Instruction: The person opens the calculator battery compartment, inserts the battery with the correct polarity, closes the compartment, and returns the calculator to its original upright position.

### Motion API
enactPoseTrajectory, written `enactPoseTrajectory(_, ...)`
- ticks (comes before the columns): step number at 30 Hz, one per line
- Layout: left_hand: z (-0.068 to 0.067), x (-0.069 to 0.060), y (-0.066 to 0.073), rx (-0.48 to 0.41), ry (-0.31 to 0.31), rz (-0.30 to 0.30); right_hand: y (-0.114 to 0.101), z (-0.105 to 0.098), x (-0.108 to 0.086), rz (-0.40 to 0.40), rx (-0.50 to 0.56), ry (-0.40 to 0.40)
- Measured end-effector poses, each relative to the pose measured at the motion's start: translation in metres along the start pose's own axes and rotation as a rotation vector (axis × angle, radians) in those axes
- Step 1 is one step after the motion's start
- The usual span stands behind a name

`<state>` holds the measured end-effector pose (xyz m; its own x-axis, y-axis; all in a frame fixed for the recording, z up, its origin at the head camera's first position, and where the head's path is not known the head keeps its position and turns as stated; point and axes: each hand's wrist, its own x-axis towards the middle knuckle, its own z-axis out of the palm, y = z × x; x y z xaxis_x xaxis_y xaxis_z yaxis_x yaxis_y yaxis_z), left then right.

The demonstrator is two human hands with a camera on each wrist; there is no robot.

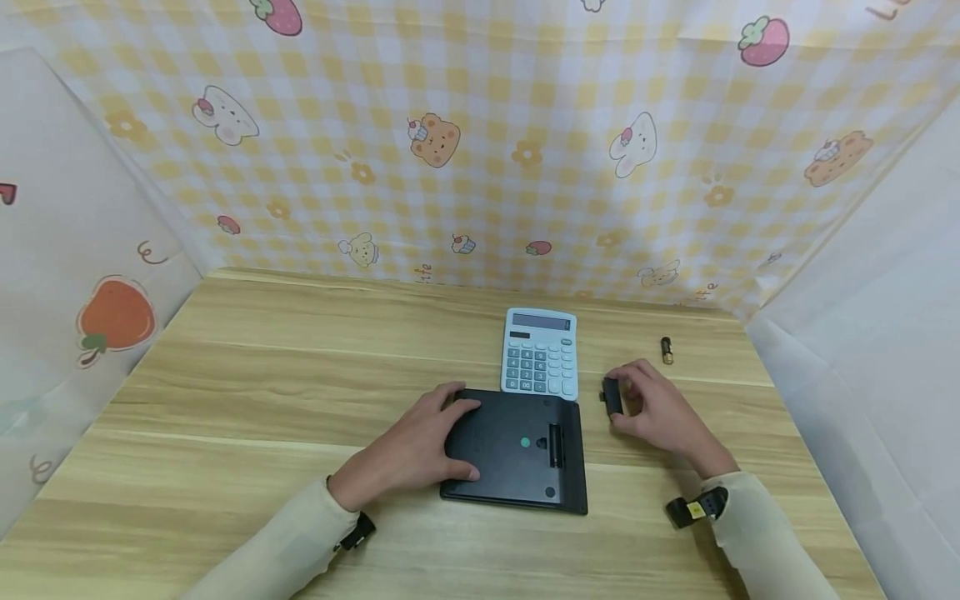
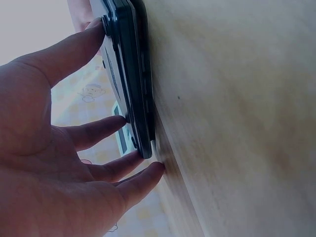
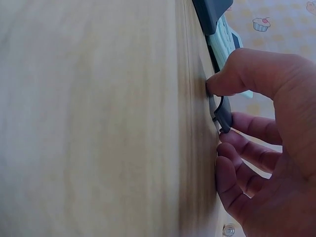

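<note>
Black plastic makes up the flat device (image 1: 498, 450) that, in the head view, lies on the wooden table (image 1: 300, 375), its narrow slot (image 1: 556, 445) facing up near the right edge. The left hand (image 1: 420, 437) rests across its left side, fingers spread wide, thumb on the near part of the panel. The right hand (image 1: 660, 408) pinches a small black cover (image 1: 613, 397) to the right of the device. A pale blue calculator (image 1: 540, 354) sits just beyond the device, and a battery (image 1: 667, 351) lies beyond the right hand.

In the left wrist view, the thumb and some fingertips touch the device, with a gap between thumb and fingers.

In the right wrist view, the cover is between thumb and fingers, close above the table; the other fingers are bent.
</note>
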<state>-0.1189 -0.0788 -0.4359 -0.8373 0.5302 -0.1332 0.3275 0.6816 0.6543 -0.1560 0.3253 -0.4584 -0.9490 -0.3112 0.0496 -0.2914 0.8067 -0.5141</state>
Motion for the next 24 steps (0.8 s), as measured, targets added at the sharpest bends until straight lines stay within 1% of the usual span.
enactPoseTrajectory(10, 0.0001, -0.0003, -0.0001, -0.003, 0.0, -0.003, 0.0012, -0.0001, -0.0003, -0.003, -0.001, -0.003)
enactPoseTrajectory(24, 0.0021, -0.0004, -0.0017, -0.003, 0.014, 0.007, -0.0013, -0.0012, -0.0011, -0.019, 0.003, 0.005)
